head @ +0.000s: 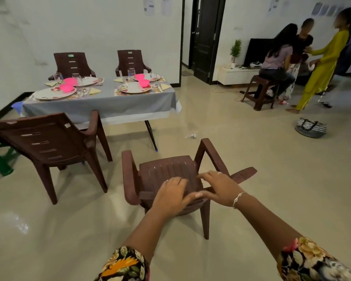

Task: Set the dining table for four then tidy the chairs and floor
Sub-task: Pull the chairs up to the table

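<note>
brown moulded plastic armchair (166,169): likely light, stiff; grasp backrest top. left hand (171,192), right hand (219,185) over it, fingers spread, unclamped.

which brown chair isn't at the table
The nearest chair, under the left hand and right hand, out on open floor; the left chair and two far chairs stand by the table.

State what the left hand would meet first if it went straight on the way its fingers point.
Most likely the brown chair right under it: the left hand points forward and down over the backrest towards the seat. Whether it touches the chair already is unclear.
</note>
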